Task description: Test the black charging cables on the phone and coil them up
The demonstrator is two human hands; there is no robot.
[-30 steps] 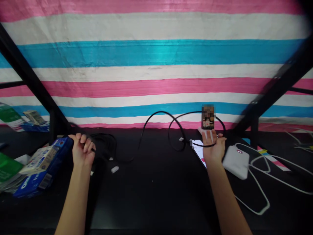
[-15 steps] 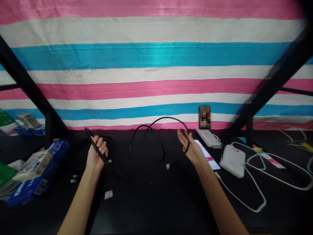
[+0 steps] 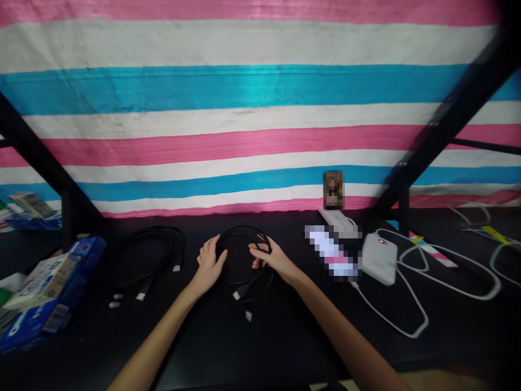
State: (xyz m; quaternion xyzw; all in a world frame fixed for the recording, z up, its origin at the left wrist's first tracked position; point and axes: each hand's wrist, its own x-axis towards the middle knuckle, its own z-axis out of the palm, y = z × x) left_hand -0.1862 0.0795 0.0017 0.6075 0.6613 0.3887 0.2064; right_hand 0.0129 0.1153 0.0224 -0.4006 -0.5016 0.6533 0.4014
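A black cable (image 3: 244, 239) lies in a round coil on the black table (image 3: 260, 336), its plugs trailing toward me. My left hand (image 3: 209, 260) rests against the coil's left side with its fingers loosely curled on the loop. My right hand (image 3: 271, 256) grips the coil's right side, fingers closed around the strands. A second black cable (image 3: 157, 252) with several light plugs lies loose to the left, untouched.
Blue snack boxes (image 3: 44, 293) sit at the left edge. A blurred phone (image 3: 331, 252), a white power bank (image 3: 379, 258) and white cords (image 3: 448, 271) lie to the right. A small stand with a picture (image 3: 334, 190) leans at the striped tarp. Black frame bars slant at both sides.
Both hands came together at the table's middle and brought the black cable down from the air into a coil. The other cable was let go at the left.
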